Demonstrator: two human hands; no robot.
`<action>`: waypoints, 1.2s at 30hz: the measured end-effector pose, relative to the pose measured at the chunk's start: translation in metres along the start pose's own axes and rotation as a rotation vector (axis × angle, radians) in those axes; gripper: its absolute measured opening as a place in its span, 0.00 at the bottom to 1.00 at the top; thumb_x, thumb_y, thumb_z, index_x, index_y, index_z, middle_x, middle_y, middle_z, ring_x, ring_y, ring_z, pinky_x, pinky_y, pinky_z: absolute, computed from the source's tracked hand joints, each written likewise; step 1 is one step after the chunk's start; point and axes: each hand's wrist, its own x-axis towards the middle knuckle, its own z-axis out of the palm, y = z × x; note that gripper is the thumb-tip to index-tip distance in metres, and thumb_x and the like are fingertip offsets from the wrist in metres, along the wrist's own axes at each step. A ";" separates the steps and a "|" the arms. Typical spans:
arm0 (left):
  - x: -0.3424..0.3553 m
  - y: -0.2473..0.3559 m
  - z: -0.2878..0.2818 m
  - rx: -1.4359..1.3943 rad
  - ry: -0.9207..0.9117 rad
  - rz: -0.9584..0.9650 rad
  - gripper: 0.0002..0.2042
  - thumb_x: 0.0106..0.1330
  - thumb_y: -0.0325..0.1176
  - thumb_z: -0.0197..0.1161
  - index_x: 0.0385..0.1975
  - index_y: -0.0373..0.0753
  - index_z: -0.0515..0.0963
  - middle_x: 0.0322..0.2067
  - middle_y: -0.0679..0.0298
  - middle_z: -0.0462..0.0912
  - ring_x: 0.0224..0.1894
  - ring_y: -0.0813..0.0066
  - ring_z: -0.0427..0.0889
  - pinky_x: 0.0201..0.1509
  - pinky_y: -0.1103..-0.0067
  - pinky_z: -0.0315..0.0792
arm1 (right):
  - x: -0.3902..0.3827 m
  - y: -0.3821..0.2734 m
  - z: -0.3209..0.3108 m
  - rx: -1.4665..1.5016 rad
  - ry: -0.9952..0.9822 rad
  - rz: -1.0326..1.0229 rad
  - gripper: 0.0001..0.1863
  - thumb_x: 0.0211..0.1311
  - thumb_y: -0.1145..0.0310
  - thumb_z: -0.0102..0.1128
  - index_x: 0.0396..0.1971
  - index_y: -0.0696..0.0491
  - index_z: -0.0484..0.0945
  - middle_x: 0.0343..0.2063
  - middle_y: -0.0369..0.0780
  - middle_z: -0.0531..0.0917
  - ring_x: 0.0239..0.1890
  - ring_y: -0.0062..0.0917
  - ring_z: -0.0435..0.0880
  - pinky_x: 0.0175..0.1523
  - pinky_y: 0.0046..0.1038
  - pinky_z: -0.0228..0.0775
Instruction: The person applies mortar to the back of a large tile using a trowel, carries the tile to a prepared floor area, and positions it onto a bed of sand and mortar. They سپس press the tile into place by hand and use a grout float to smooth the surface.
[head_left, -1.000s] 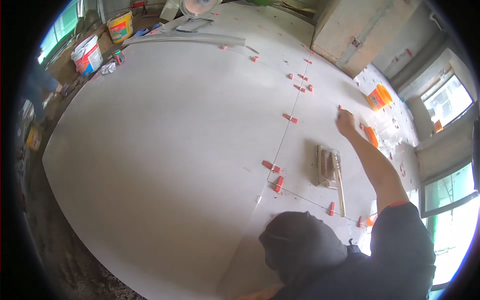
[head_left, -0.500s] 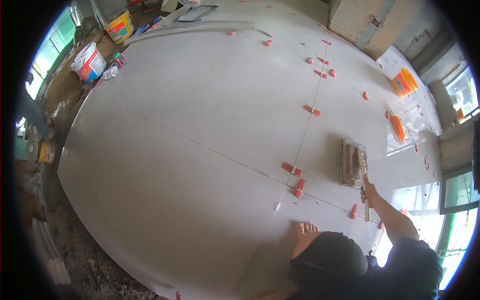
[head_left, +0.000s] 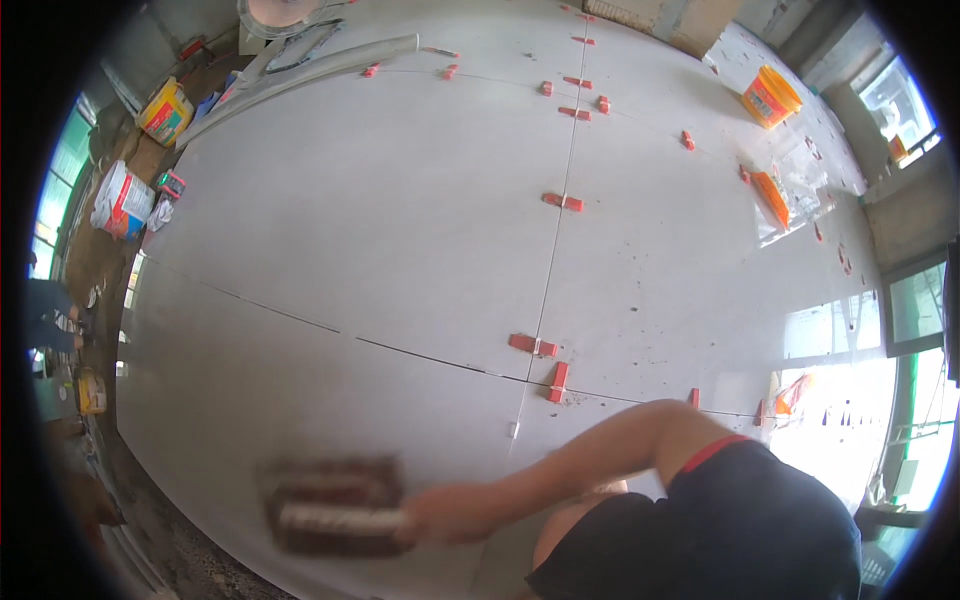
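Observation:
My right hand [head_left: 445, 514] is closed round the pale handle of a broad rectangular tool [head_left: 335, 540]. The tool has a dirty brown block-like body and is smeared by motion. It is over the large grey floor tile [head_left: 330, 410] at the lower left; whether it touches the tile I cannot tell. My bare right forearm reaches across from the lower right. Red wedges [head_left: 533, 345] and an upright red wedge [head_left: 558, 382] sit at the crossing of the tile joints, beyond my forearm. My left hand is out of view.
More red wedges [head_left: 563, 202] line the joint. A yellow bucket [head_left: 771, 97] and an orange tool [head_left: 770, 200] stand at the right. At the left edge are a white bucket [head_left: 124, 200], a yellow bucket [head_left: 166, 112], rough ground and a person [head_left: 52, 312].
My right hand has swung the rectangular tool from the right side of the tiles across to the lower left. The view has shifted too.

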 end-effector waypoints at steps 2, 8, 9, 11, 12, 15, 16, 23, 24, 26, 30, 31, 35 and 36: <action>0.000 0.003 0.003 0.003 -0.009 0.002 0.27 0.61 0.40 0.59 0.58 0.34 0.65 0.47 0.51 0.76 0.44 0.59 0.78 0.46 0.67 0.74 | 0.041 -0.029 0.023 -0.089 0.096 -0.261 0.16 0.62 0.59 0.47 0.31 0.58 0.75 0.31 0.51 0.80 0.35 0.45 0.80 0.41 0.43 0.70; 0.003 -0.005 0.010 -0.006 -0.035 -0.016 0.28 0.60 0.40 0.61 0.58 0.34 0.65 0.47 0.51 0.76 0.43 0.59 0.78 0.47 0.67 0.74 | 0.071 -0.038 0.018 0.039 -0.084 -0.189 0.18 0.59 0.55 0.51 0.43 0.53 0.71 0.40 0.53 0.75 0.40 0.51 0.75 0.46 0.47 0.66; 0.003 -0.008 0.010 -0.010 -0.032 -0.030 0.28 0.59 0.40 0.61 0.58 0.33 0.65 0.47 0.51 0.76 0.43 0.59 0.78 0.47 0.67 0.74 | 0.069 -0.029 0.015 -0.014 0.094 -0.178 0.14 0.58 0.61 0.51 0.28 0.58 0.75 0.27 0.51 0.80 0.31 0.46 0.79 0.37 0.42 0.70; 0.005 -0.016 0.011 -0.016 -0.034 -0.037 0.29 0.59 0.40 0.62 0.58 0.33 0.65 0.47 0.51 0.76 0.43 0.59 0.79 0.47 0.67 0.74 | 0.063 0.007 -0.001 0.015 0.235 -0.115 0.14 0.60 0.62 0.49 0.27 0.58 0.75 0.26 0.52 0.79 0.30 0.46 0.79 0.37 0.42 0.69; 0.006 -0.019 0.011 -0.017 -0.037 -0.039 0.29 0.59 0.40 0.62 0.58 0.33 0.65 0.47 0.51 0.76 0.43 0.58 0.79 0.47 0.67 0.74 | 0.064 0.020 -0.010 0.040 0.265 -0.013 0.14 0.61 0.62 0.48 0.26 0.58 0.75 0.26 0.52 0.79 0.29 0.46 0.79 0.37 0.42 0.69; 0.007 -0.030 0.011 -0.024 -0.046 -0.045 0.29 0.58 0.40 0.63 0.58 0.33 0.65 0.47 0.51 0.76 0.43 0.58 0.79 0.48 0.67 0.74 | 0.072 0.027 -0.018 0.131 0.240 0.175 0.18 0.64 0.60 0.44 0.26 0.58 0.75 0.27 0.52 0.79 0.29 0.46 0.79 0.38 0.42 0.68; 0.007 -0.033 0.011 -0.034 -0.049 -0.050 0.30 0.58 0.40 0.63 0.58 0.33 0.65 0.47 0.51 0.76 0.43 0.58 0.79 0.48 0.67 0.75 | 0.075 0.019 -0.018 0.151 0.196 0.177 0.20 0.66 0.58 0.43 0.25 0.58 0.74 0.27 0.52 0.80 0.30 0.46 0.79 0.38 0.43 0.69; -0.005 -0.077 0.019 -0.072 -0.059 -0.100 0.31 0.56 0.40 0.65 0.57 0.32 0.65 0.47 0.50 0.77 0.43 0.58 0.79 0.48 0.68 0.75 | 0.072 -0.056 0.011 -0.065 0.113 -0.083 0.15 0.63 0.60 0.45 0.33 0.56 0.74 0.30 0.50 0.81 0.34 0.46 0.80 0.41 0.44 0.70; -0.007 -0.089 0.019 -0.091 -0.062 -0.110 0.31 0.56 0.40 0.65 0.57 0.31 0.65 0.47 0.50 0.77 0.43 0.58 0.79 0.48 0.68 0.75 | 0.073 -0.047 0.012 -0.074 0.039 -0.102 0.13 0.61 0.62 0.46 0.35 0.54 0.74 0.31 0.49 0.81 0.36 0.45 0.80 0.42 0.43 0.70; -0.012 -0.114 0.020 -0.124 -0.059 -0.142 0.31 0.55 0.41 0.65 0.57 0.31 0.65 0.47 0.50 0.77 0.43 0.58 0.79 0.48 0.68 0.75 | 0.078 -0.014 0.008 -0.147 0.027 -0.104 0.12 0.58 0.63 0.49 0.38 0.51 0.76 0.33 0.47 0.81 0.39 0.43 0.80 0.43 0.43 0.70; -0.010 -0.142 0.019 -0.335 -0.001 -0.002 0.42 0.42 0.45 0.75 0.55 0.27 0.65 0.49 0.47 0.75 0.46 0.58 0.78 0.52 0.66 0.73 | 0.078 0.082 -0.020 -0.396 0.047 0.263 0.13 0.59 0.64 0.46 0.39 0.50 0.78 0.36 0.46 0.82 0.39 0.42 0.80 0.45 0.41 0.71; -0.011 -0.144 0.018 -0.225 -0.065 -0.257 0.47 0.38 0.50 0.76 0.57 0.27 0.64 0.51 0.46 0.73 0.50 0.56 0.75 0.55 0.65 0.70 | 0.074 0.095 -0.025 -0.597 0.114 0.030 0.13 0.62 0.67 0.43 0.39 0.51 0.77 0.36 0.47 0.82 0.38 0.43 0.80 0.44 0.41 0.71; -0.024 -0.131 0.005 -0.223 -0.045 -0.320 0.59 0.33 0.64 0.72 0.62 0.28 0.54 0.60 0.40 0.59 0.62 0.49 0.61 0.62 0.62 0.60 | 0.065 0.093 -0.050 -0.286 0.194 0.493 0.20 0.68 0.51 0.44 0.28 0.52 0.73 0.12 0.33 0.69 0.13 0.20 0.69 0.17 0.27 0.61; -0.024 -0.124 0.001 -0.241 -0.087 -0.370 0.63 0.33 0.66 0.70 0.62 0.26 0.47 0.62 0.38 0.51 0.64 0.46 0.52 0.65 0.60 0.53 | 0.070 0.081 -0.051 0.092 0.195 0.637 0.21 0.66 0.48 0.45 0.23 0.49 0.69 0.11 0.28 0.63 0.09 0.13 0.60 0.11 0.20 0.52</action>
